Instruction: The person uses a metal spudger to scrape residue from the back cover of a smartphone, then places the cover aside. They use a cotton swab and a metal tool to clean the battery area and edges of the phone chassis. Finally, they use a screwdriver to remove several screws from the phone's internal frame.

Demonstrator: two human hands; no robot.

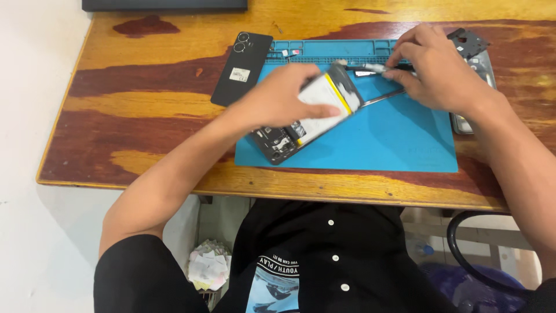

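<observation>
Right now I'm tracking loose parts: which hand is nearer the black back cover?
Left. The left hand rests on the opened phone just right of the black back cover; the right hand works farther right.

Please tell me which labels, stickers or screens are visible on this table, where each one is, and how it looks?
Sticker: small white rectangle on the black phone back cover, left of the blue mat.
Battery label: white with a yellow stripe, inside the opened phone under the left hand.
Dark flat device: at the table's far edge; whether it is a screen, I cannot tell.
</observation>
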